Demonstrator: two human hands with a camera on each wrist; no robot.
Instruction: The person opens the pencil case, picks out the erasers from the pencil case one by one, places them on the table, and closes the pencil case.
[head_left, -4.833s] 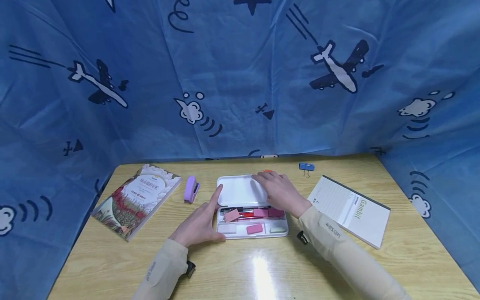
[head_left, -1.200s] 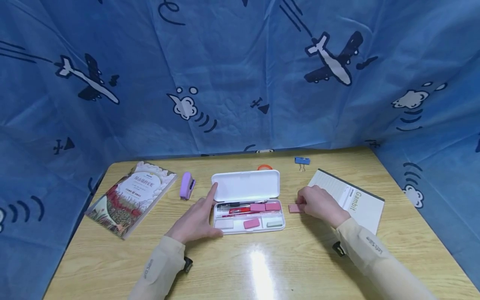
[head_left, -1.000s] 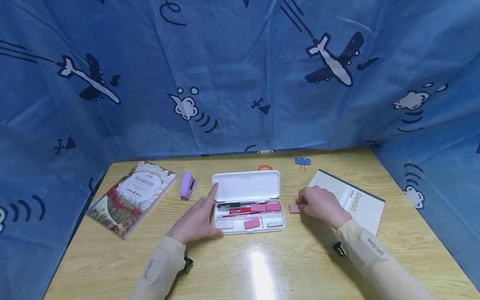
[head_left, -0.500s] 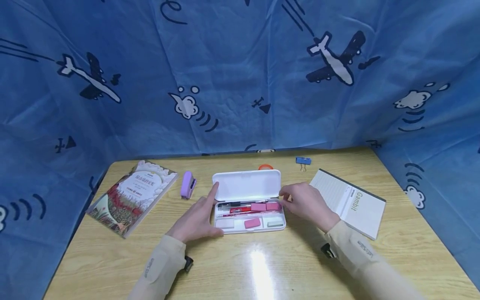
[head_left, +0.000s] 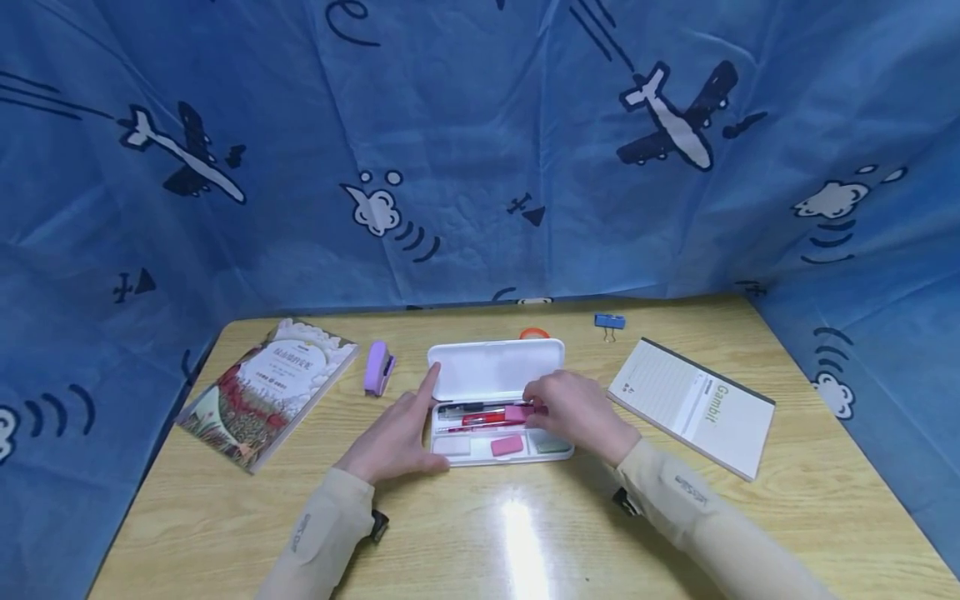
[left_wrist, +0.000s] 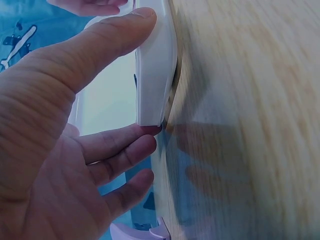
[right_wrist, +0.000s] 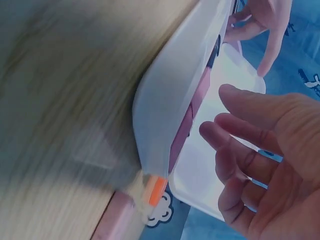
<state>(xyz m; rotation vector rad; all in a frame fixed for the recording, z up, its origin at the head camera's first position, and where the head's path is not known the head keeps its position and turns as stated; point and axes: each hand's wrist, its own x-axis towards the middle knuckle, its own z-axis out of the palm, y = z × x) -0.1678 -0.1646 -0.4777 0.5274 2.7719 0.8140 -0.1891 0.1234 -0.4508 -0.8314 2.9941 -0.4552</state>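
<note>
An open white pencil case (head_left: 498,371) lies on the table, its lid leaning back. Inside are a red pen (head_left: 483,419), a black pen (head_left: 461,408) and erasers, among them a pink eraser (head_left: 507,445) in a front compartment. My left hand (head_left: 393,437) braces the case's left end, thumb along the front wall and index finger by the lid. Over the right part of the case is my right hand (head_left: 573,410). Its fingers hold nothing in the right wrist view, just off the pink erasers (right_wrist: 182,135). Another pink eraser (right_wrist: 115,215) lies on the table there, hidden in the head view.
A purple stapler (head_left: 379,368) and a picture-covered book (head_left: 270,387) lie to the left. Behind the case is an orange ring (head_left: 534,332). A blue binder clip (head_left: 610,321) and a notepad (head_left: 693,408) are on the right. A blue curtain (head_left: 450,150) hangs behind the table.
My right hand has let go of the pink eraser on the table to the right of the case and moved left over the case. My left hand has stayed in place.
</note>
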